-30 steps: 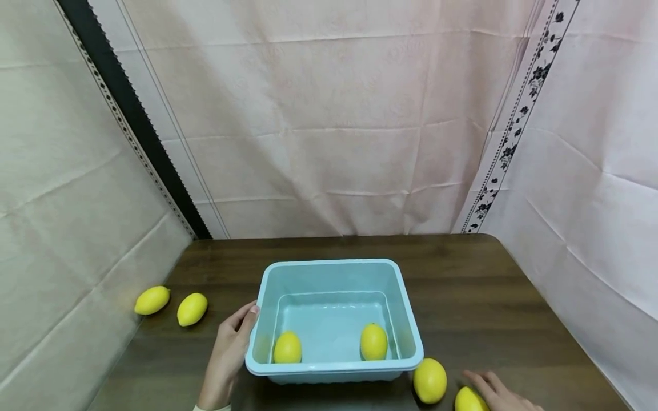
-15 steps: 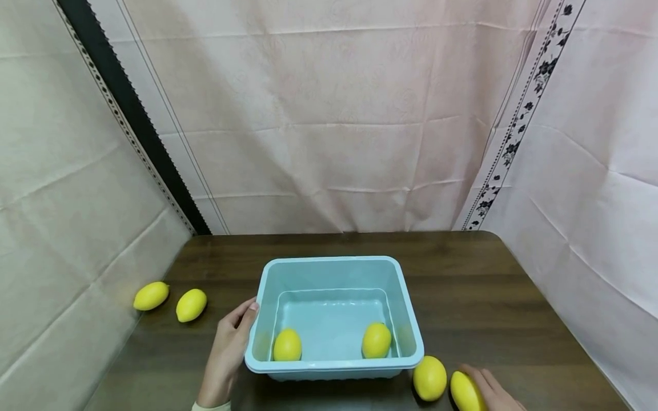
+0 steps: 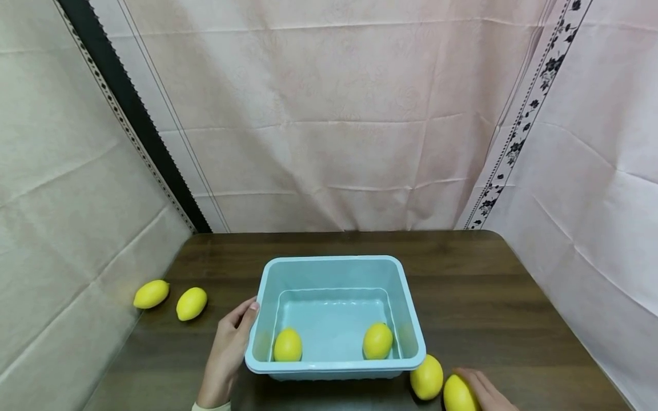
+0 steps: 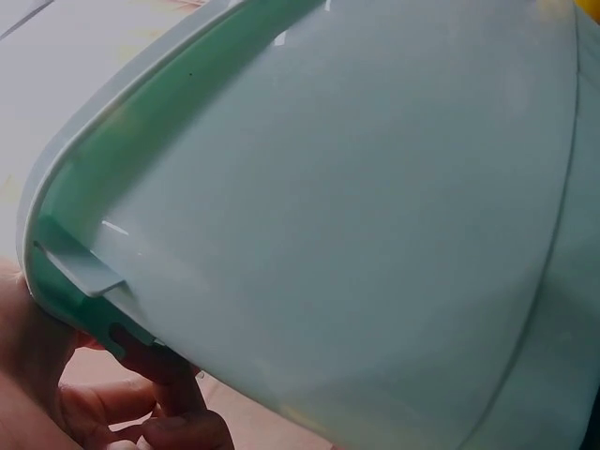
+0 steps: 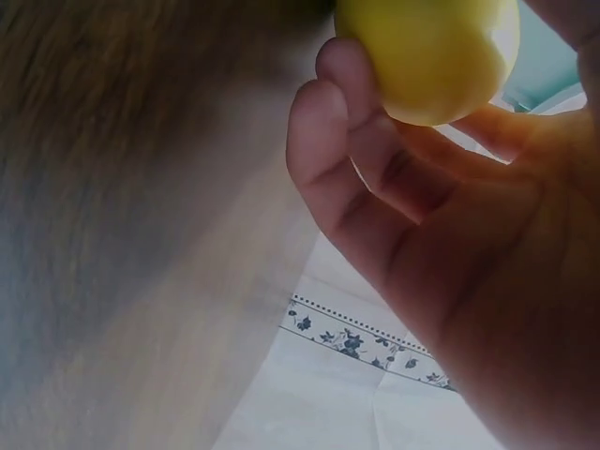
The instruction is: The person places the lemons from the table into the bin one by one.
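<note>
A light blue plastic basin (image 3: 336,319) stands in the middle of the table, with two lemons inside: one lemon (image 3: 288,345) at the front left, another lemon (image 3: 377,341) at the front right. My left hand (image 3: 229,345) grips the basin's left rim; the left wrist view shows its fingers (image 4: 178,398) under the edge. At the lower right, my right hand (image 3: 485,391) holds a lemon (image 3: 459,394), its fingers (image 5: 319,131) curled round the fruit. Between that fruit and the basin's front right corner sits another lemon (image 3: 426,378), partly under the rim.
Two more lemons lie on the left of the dark wooden table (image 3: 462,285): one lemon (image 3: 151,294) at the table's edge, another lemon (image 3: 192,303) beside it. Pale cloth (image 3: 329,125) hangs behind and along both sides.
My right hand has moved left with its lemon, nearer the lemon by the basin, which now sits slightly further left. The right lemon inside the basin has shifted a little right. My left hand stays put.
</note>
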### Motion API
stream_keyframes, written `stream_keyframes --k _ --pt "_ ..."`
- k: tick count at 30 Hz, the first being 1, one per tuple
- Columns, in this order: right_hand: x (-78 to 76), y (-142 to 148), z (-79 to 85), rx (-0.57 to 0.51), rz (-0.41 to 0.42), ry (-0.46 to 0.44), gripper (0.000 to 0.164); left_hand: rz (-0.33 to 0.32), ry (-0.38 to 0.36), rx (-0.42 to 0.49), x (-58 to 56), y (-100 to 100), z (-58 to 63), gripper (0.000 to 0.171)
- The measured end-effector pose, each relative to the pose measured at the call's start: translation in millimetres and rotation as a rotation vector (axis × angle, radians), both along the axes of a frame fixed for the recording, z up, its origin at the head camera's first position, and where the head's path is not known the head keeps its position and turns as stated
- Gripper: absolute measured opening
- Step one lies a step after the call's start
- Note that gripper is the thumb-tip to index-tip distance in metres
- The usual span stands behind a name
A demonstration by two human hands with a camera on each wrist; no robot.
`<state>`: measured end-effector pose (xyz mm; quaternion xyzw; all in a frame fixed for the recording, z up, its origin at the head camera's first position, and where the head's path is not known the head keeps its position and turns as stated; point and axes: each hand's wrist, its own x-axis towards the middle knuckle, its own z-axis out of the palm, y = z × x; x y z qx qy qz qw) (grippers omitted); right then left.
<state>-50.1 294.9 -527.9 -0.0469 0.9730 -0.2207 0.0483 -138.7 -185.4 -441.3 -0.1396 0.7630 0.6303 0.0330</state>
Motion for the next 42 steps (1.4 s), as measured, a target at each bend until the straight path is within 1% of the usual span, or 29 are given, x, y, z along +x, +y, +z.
stream_keyframes --k 3,5,6,8,11,16,18,21,25,28,29,32,34,38,40,42 --pt "-2.8 0.5 3.9 -0.02 0.008 -0.072 0.081 0.002 -0.002 0.004 -0.1 0.1 0.6 0.064" --pt "-5.9 0.5 6.3 -0.021 0.011 -0.144 0.084 0.001 -0.004 0.006 -0.1 0.0 0.8 0.064" --pt "-7.0 -0.2 7.2 -0.025 0.005 -0.177 0.086 0.0 -0.005 0.008 -0.2 0.0 0.8 0.064" --pt "-8.7 -2.8 7.7 -0.027 -0.01 -0.215 0.088 -0.003 -0.008 0.007 -0.1 0.0 0.7 0.065" --pt "-8.7 -7.9 7.6 -0.03 -0.035 -0.214 0.086 -0.004 -0.004 0.008 0.0 0.3 0.9 0.065" --pt "-8.9 -10.8 8.5 -0.017 0.008 -0.166 0.081 0.0 0.011 0.021 -0.2 0.5 1.2 0.062" --pt "-10.2 -11.0 9.1 -0.022 0.022 -0.176 0.081 0.001 0.017 0.026 -0.8 0.7 1.4 0.061" --pt "-13.3 -11.3 9.1 -0.06 0.014 -0.222 0.083 -0.001 0.024 0.027 -2.0 1.0 1.4 0.061" --pt "-15.3 -8.5 8.5 -0.099 0.022 -0.225 0.083 -0.003 0.016 0.025 -2.4 1.6 1.4 0.062" --pt "-13.3 -3.7 7.5 -0.086 0.06 -0.14 0.083 -0.003 0.004 0.024 -1.9 1.4 0.7 0.062" --pt "-12.7 -2.3 7.5 -0.081 0.061 -0.122 0.083 -0.004 0.0 0.025 -1.8 1.1 0.4 0.063" --pt "-9.7 -0.2 7.1 -0.062 0.072 -0.023 0.084 -0.005 -0.014 0.028 -2.3 -0.2 -0.3 0.064" --pt "-8.0 -0.5 6.6 -0.081 0.075 0.063 0.083 -0.007 -0.013 0.03 -2.6 -0.6 -0.5 0.065" --pt "-4.8 -3.7 8.7 -0.118 0.099 0.275 0.086 -0.005 -0.001 0.022 -1.7 0.0 0.2 0.064" --pt "-5.0 -3.9 12.6 -0.136 0.125 0.326 0.088 -0.003 0.001 0.015 -1.2 0.4 0.2 0.063" --pt "-6.1 -3.1 17.6 -0.156 0.156 0.346 0.089 -0.002 -0.001 0.015 -0.4 0.8 0.6 0.063"
